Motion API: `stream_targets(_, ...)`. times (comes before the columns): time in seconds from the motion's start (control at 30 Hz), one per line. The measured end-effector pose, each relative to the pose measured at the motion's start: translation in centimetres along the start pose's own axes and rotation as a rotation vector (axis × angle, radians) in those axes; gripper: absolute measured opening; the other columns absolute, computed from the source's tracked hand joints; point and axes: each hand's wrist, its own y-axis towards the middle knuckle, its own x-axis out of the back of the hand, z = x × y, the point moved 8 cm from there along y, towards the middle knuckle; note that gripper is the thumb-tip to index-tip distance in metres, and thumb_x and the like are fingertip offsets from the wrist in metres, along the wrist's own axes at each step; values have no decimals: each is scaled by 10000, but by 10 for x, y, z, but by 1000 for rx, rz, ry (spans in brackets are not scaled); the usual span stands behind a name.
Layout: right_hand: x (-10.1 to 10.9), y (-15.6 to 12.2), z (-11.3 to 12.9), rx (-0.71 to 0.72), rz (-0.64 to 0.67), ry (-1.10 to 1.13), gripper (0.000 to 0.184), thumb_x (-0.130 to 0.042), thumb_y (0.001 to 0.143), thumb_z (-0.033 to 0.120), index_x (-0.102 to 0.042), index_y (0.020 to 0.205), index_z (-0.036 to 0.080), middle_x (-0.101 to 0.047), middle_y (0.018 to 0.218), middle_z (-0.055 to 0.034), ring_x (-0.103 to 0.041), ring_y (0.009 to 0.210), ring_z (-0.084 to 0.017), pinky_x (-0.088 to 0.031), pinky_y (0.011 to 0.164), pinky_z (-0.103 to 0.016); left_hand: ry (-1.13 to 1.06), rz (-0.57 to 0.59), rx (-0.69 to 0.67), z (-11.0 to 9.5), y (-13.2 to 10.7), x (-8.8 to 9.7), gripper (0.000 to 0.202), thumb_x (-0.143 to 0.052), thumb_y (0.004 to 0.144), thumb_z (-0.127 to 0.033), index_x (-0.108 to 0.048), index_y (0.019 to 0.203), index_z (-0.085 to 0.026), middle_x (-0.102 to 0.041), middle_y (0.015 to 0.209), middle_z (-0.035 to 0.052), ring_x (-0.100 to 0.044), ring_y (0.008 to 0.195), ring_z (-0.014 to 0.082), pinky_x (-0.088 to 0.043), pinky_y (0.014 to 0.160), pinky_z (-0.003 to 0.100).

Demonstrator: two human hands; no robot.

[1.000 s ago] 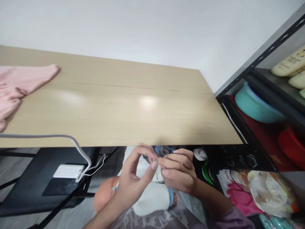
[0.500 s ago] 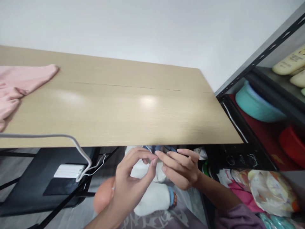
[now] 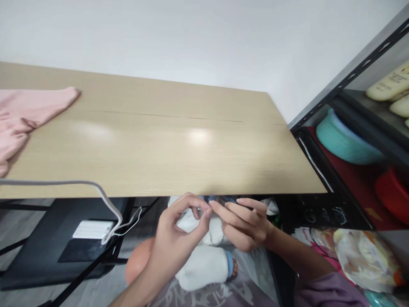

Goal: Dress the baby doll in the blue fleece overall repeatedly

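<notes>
My left hand is in front of the table's near edge, its thumb and index fingertip pressed together. Whatever lies in that pinch, if anything, is too small to make out. My right hand comes from the other side with its fingers loosely stretched and apart. Its index fingertip meets or almost meets the left pinch. Below both hands, a fuzzy white thing with a blue and brown end lies over my lap. Another white, rounded part shows between the hands, partly covered by them.
A wooden table spans the view, with pink cloth at its left. A grey cable crosses the near edge above a black chair. Right, a shelf holds a teal basin and red basin; plastic bags sit below.
My left thumb and index finger have closed together from a small gap. Both hands stay almost in place, the right forearm shifting slightly.
</notes>
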Motion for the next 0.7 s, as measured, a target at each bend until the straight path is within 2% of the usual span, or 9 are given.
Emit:
stream_targets(0.2, 0, -1, -3, 92, -10, 19, 285, -617, 1091, 204, -491, 848, 283, -907, 1092, 31, -741, 978, -105, -532, 1019, -315, 46, 69, -7, 2, 3, 1, 140, -745, 1058, -312, -755, 938, -242, -727, 865, 5, -646, 811, 172, -496, 782, 325)
stream_targets(0.37, -1, -2, -5, 137, 35, 5, 270, -622, 1100, 218, -508, 867, 289, -900, 1096, 44, -731, 1011, -115, -536, 1012, -306, 93, 123, -14, 1, 6, 1, 138, -750, 1059, -323, -760, 943, -248, -748, 889, 12, -659, 837, 185, -504, 804, 339)
stream_targets(0.57, -3, -4, -3, 192, 31, -4, 268, -570, 1112, 219, -503, 863, 290, -897, 1089, 35, -726, 991, -110, -549, 980, -292, 123, 132, -52, -2, 11, -1, 108, -716, 1018, -211, -695, 914, -232, -692, 865, -5, -627, 806, 165, -494, 768, 320)
stream_targets(0.7, -7, -7, -2, 213, 55, -7, 251, -628, 1088, 213, -511, 880, 290, -890, 1085, 17, -721, 1001, -126, -542, 991, -303, 117, 126, -92, -4, 14, -5, 127, -693, 961, -128, -665, 888, -228, -661, 854, -14, -618, 798, 156, -496, 761, 307)
